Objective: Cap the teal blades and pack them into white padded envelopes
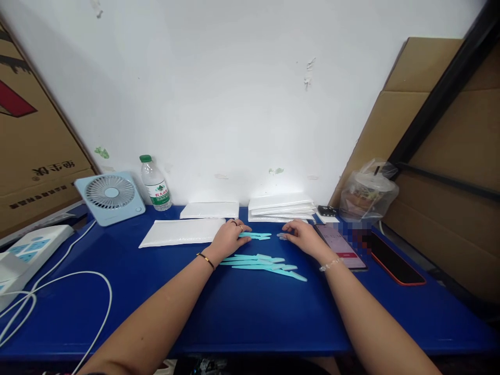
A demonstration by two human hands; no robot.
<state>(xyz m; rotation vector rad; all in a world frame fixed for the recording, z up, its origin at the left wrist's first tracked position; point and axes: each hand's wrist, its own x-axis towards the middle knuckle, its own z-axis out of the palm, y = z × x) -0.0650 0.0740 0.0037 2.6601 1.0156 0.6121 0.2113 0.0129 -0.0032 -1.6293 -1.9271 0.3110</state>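
My left hand (230, 237) is closed around the left ends of a couple of slim turquoise eyebrow razors (260, 236), just above the blue table. Opposite it, my right hand (302, 237) pinches a small clear piece (281, 236), perhaps a razor cap, with a narrow gap between it and the razors' tips. Nearer to me, several more turquoise eyebrow razors (269, 264) lie fanned on the table, their left ends partly hidden by my left wrist. A white padded envelope (182, 232) lies flat beside my left hand.
Behind are another white envelope (211, 210) and a stack of envelopes (279, 205). At left stand a light-blue fan (111, 195), a water bottle (155, 185) and a power strip (35, 247) with cables. A tablet (344, 250), phone (396, 260) and bagged cup (367, 192) occupy the right.
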